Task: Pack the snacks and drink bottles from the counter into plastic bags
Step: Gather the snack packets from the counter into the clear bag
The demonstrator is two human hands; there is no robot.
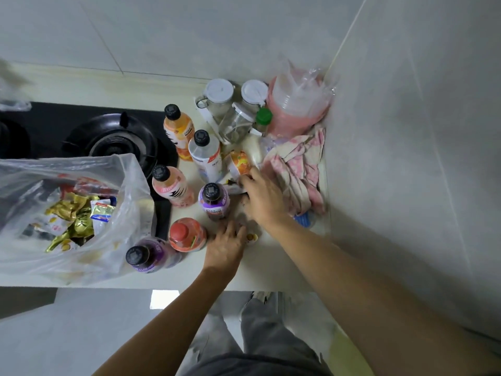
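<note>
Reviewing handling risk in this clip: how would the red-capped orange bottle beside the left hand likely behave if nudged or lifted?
The red-capped bottle looks squat and wide, so it probably resists tipping when the left hand nudges it. It appears full, so likely heavy for its size. Its round body would probably roll if knocked over, and the purple bottle stands close enough to be bumped.

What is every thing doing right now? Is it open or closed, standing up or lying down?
Plastic bag: open, with snacks inside.
Peach bottles: upright, capped.
White bottle: upright, capped.
Purple bottle: upright, capped.
Red bottle: upright, capped.
Orange packet: tilted, at the right hand's fingertips.
Glass jars: lids on.
Cloth: crumpled.
Left hand: flat on the counter, empty.
Right hand: reaching; grip unclear.
</note>
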